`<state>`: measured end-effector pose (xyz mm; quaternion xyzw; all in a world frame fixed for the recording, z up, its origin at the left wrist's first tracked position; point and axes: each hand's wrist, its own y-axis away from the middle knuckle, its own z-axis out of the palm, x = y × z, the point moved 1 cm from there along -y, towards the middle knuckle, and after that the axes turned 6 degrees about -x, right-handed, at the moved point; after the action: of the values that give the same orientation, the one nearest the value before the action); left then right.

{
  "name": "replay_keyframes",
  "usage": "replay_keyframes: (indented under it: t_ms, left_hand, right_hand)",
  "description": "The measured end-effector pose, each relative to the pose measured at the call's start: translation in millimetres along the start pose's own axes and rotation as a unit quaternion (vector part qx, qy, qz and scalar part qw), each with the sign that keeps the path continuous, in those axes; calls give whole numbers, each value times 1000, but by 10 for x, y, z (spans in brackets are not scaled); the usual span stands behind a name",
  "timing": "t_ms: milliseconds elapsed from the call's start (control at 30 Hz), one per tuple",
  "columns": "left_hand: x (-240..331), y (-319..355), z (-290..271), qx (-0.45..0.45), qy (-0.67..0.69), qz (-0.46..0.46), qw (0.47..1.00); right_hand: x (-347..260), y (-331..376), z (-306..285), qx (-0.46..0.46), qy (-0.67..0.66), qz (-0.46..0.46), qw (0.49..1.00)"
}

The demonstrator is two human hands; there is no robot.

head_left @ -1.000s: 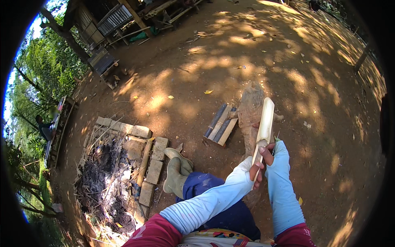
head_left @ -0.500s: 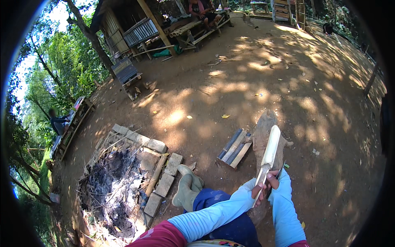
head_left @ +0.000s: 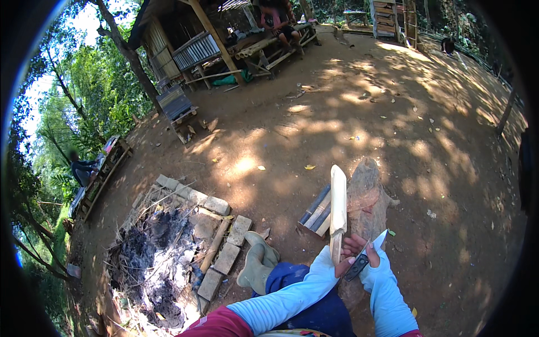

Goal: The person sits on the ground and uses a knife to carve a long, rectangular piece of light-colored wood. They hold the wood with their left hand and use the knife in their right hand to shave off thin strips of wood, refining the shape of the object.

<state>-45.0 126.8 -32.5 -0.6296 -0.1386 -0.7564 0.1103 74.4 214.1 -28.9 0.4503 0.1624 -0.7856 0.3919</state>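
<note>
My left hand (head_left: pixel 341 266) is closed around the narrow handle of a pale carved bamboo piece (head_left: pixel 338 202), which stands nearly upright with its broad hollowed end away from me. My right hand (head_left: pixel 371 258) grips a knife (head_left: pixel 356 269) with a dark handle; its bright blade points up and to the right. Both hands are close together, and the knife is apart from the broad end of the bamboo. Beyond them lies a weathered wooden log (head_left: pixel 368 205). Several dark split bamboo pieces (head_left: pixel 317 212) rest on the ground left of the log, partly hidden by the pale piece.
At left is an ash-filled fire pit (head_left: pixel 160 253) edged with grey bricks (head_left: pixel 227 257). My boots (head_left: pixel 258 261) are beside it. A bamboo hut (head_left: pixel 196 50) with a seated person (head_left: pixel 281 28) stands at the back. Another person (head_left: pixel 81 168) sits by a bench at far left.
The bamboo piece has swung left and more upright, away from over the log. My right hand has turned, so the knife's blade and handle now show clearly.
</note>
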Motion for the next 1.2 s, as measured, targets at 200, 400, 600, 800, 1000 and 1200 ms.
replay_keyframes:
  t_ms: [200, 400, 600, 800, 1000, 1200]
  left_hand:
    - [320, 103, 8, -34, -11, -73, 997]
    - [303, 158, -4, -41, 1, -53, 998]
    - [119, 112, -202, -27, -127, -78, 989]
    - [-12, 173, -294, 63, -82, -55, 993]
    - [60, 131, -535, 123, -27, -49, 991]
    - [161, 133, -521, 133, -10, -49, 990]
  right_hand:
    - [1, -2, -42, 21, -31, 2, 999]
    - [13, 3, 54, 27, -41, 5, 999]
    - [244, 8, -199, 37, 121, 19, 992]
    - [42, 119, -306, 116, 97, 95, 984]
    - [-175, 240, -713, 202, 507, -33, 837]
    - [-463, 355, -487, 187, 704, -167, 665]
